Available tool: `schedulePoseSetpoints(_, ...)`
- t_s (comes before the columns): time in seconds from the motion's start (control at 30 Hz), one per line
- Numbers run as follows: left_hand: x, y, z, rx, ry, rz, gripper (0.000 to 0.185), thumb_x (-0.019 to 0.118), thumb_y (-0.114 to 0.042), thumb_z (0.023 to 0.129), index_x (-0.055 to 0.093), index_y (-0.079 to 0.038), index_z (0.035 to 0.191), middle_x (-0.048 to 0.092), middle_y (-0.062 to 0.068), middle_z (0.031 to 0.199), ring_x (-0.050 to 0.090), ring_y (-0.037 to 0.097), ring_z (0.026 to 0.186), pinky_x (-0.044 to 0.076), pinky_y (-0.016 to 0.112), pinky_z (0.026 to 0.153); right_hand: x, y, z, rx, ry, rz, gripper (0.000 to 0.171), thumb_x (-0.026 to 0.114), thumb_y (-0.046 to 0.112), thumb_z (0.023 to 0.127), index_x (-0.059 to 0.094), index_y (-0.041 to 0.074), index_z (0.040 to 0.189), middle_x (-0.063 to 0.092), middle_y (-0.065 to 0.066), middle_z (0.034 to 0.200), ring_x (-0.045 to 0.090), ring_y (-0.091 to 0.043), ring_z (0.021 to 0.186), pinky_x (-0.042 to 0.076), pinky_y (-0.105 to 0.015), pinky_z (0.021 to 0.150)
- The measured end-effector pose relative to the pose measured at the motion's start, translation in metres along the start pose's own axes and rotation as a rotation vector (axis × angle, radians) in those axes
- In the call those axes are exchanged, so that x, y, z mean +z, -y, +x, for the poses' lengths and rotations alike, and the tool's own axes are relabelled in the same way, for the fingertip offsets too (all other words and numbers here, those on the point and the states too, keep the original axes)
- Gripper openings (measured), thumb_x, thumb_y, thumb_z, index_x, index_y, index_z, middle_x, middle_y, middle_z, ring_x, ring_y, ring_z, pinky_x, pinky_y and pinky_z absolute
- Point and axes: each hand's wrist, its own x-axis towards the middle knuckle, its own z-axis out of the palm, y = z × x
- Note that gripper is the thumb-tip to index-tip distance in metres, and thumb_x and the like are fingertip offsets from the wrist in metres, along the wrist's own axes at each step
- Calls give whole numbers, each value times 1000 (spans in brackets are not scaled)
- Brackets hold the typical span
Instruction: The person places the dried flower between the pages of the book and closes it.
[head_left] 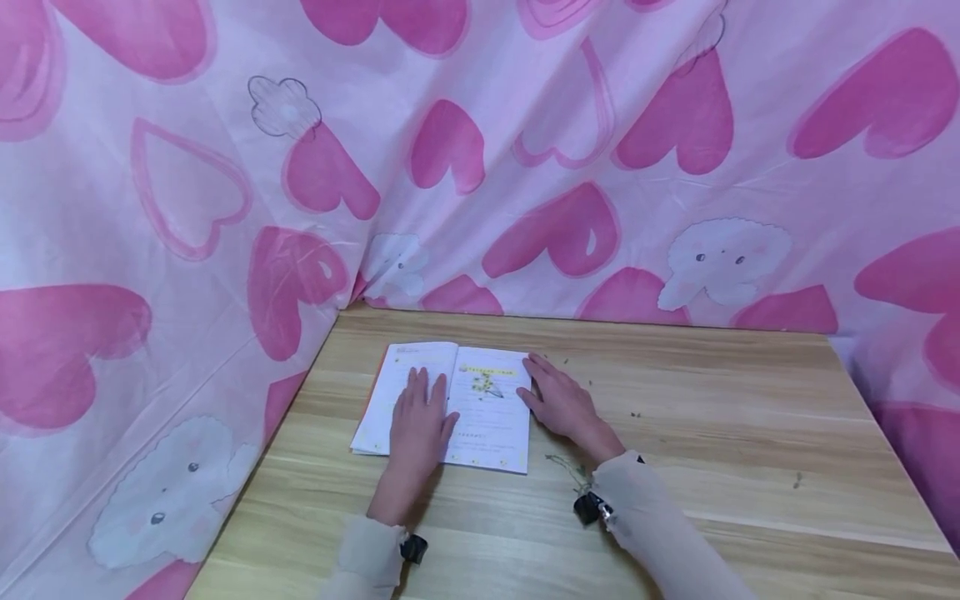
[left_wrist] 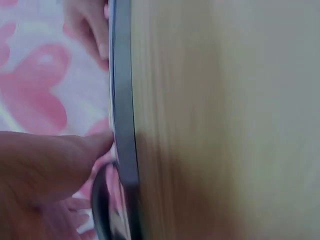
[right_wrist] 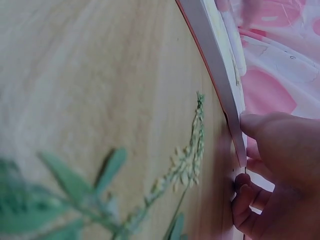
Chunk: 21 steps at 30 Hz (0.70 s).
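A book [head_left: 491, 417] lies spread on the wooden table, its right page showing yellow flowers under a yellow heading. Across the left page rests my left hand [head_left: 420, 421], fingers extended toward the top and thumb pointing at the fold. My right hand [head_left: 566, 404] is at the book's right edge, its fingertips by the upper corner. In the right wrist view the thumb [right_wrist: 260, 125] touches the page edge, with other fingers loosely bent beside the book. Below that wrist lies a green sprig [head_left: 566, 468] with small pale yellow buds [right_wrist: 185, 167].
Pink heart-patterned cloth [head_left: 547, 225] hangs behind and to the left of the table [head_left: 712, 417]. Small dark plant bits [head_left: 797, 480] are scattered on the wood to the right. A black wrist device [head_left: 588, 507] sits close over the sprig.
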Motion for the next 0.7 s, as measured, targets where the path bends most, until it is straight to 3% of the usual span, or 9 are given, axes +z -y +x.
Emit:
schedulePoseSetpoints(0.07,3,-10,-5,129,-97,-5,55,80,-20,98,61,-6,147,55,29,156,49,47,151,50,62,115,1,0,0,-2,3,-5,68,58,43,112,36,15,170,28,-7,180,34,-36,164,39,-67,123)
schedulePoseSetpoints(0.1,5,-14,-7,186,-113,-22,50,81,-18,97,65,-7,142,60,27,150,55,45,144,54,60,110,1,0,1,-2,3,-9,68,58,43,112,36,15,170,28,-7,180,34,-36,164,40,-67,123)
schedulePoseSetpoints(0.2,11,-29,-10,276,-59,-80,42,81,-29,98,69,-12,135,67,17,137,64,36,126,58,51,99,2,0,1,-1,5,-20,69,58,43,111,35,16,170,28,-7,180,35,-37,163,40,-68,122)
schedulePoseSetpoints(0.3,15,-41,-10,251,70,-95,55,78,-52,97,65,-18,139,63,11,134,60,30,119,55,45,97,2,-1,1,-1,7,-30,69,58,44,111,35,17,170,27,-7,181,36,-38,162,42,-70,120)
schedulePoseSetpoints(0.43,18,-50,-9,198,161,-69,76,76,-71,90,57,-23,146,58,9,133,54,28,116,52,42,94,2,0,1,4,7,-34,69,58,45,111,35,17,170,27,-6,181,38,-38,162,44,-72,116)
schedulePoseSetpoints(0.53,19,-53,-9,178,195,-67,82,75,-74,89,54,-24,149,57,8,132,52,26,114,50,39,92,1,1,1,10,6,-31,69,58,45,111,36,18,170,28,-6,181,38,-39,161,45,-73,115)
schedulePoseSetpoints(0.7,19,-54,-8,169,214,-111,74,74,-67,94,54,-27,153,58,5,130,52,23,113,48,37,89,0,0,0,-2,6,-36,68,58,45,111,36,18,170,27,-6,181,38,-39,161,45,-73,115)
